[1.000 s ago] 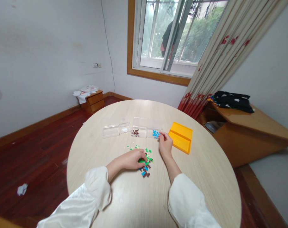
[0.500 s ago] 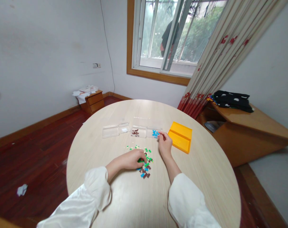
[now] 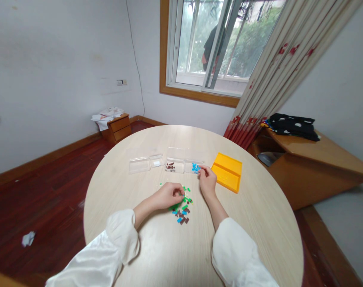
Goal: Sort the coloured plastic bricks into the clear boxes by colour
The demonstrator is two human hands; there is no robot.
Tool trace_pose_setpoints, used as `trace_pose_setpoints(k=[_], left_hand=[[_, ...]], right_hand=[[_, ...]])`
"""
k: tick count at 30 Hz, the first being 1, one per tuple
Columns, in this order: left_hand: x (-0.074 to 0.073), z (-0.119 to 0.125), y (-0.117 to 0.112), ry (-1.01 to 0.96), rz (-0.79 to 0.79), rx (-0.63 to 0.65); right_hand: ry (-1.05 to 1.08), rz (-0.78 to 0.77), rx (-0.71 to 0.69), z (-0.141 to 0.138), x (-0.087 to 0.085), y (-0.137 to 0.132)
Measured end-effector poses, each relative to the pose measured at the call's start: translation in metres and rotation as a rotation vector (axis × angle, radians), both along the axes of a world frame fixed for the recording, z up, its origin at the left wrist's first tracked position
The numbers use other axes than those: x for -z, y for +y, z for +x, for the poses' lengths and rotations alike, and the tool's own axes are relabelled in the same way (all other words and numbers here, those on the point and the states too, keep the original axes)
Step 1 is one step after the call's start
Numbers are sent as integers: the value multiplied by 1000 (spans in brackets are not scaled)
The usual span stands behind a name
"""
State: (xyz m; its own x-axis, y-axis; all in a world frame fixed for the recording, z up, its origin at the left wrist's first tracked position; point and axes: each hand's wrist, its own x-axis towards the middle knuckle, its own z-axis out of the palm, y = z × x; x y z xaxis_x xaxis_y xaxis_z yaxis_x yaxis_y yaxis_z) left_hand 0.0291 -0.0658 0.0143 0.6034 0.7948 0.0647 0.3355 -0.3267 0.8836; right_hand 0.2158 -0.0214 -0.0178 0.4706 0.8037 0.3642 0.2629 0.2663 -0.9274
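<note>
1. I count 2 hands in view, both mine, each coming out of a white sleeve. They lie apart on 1 round wooden table.
2. My left hand is curled palm-down over the left edge of 1 loose pile of small pieces. Its fingertips are bunched on the green ones, and I cannot tell whether a piece is pinched between them.
3. My right hand rests farther out. Its thumb and forefinger are drawn close together at the near rim of the blue box. Whether they grip a piece I cannot tell.
4. The pile sits near the middle of the table, between my 2 hands and a little nearer to me than the right one. It shows 3 colours: bright green, blue and dark brown. The pieces are tiny, flat and mostly oblong, too small and crowded to count 1 by 1. The green ones lie toward the far side, the blue and brown ones toward me.
5. 4 clear plastic boxes stand in 1 row beyond the pile. From my left they are the leftmost box, the white box with something white inside, the brown box with dark bits, and the blue box with blue bits.
6. 1 yellow tray, shallow and rectangular, lies just right of the blue box, set at an angle near my right hand.
</note>
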Motion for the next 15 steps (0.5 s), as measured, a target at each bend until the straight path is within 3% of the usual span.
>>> trace_pose_setpoints(k=[3,6,11,15], left_hand=[[3,2,2,-164,-233,-59],[3,3,3,-233,-306,-27],[-1,0,-2,-117,-196,167],[-8,-3,-5,62,89,303]], right_hand=[[5,-2,-6,0,1,0],[4,-10,-8,1,1,0],[7,-18,-14,0,1,0],[13,-25,-14,0,0,1]])
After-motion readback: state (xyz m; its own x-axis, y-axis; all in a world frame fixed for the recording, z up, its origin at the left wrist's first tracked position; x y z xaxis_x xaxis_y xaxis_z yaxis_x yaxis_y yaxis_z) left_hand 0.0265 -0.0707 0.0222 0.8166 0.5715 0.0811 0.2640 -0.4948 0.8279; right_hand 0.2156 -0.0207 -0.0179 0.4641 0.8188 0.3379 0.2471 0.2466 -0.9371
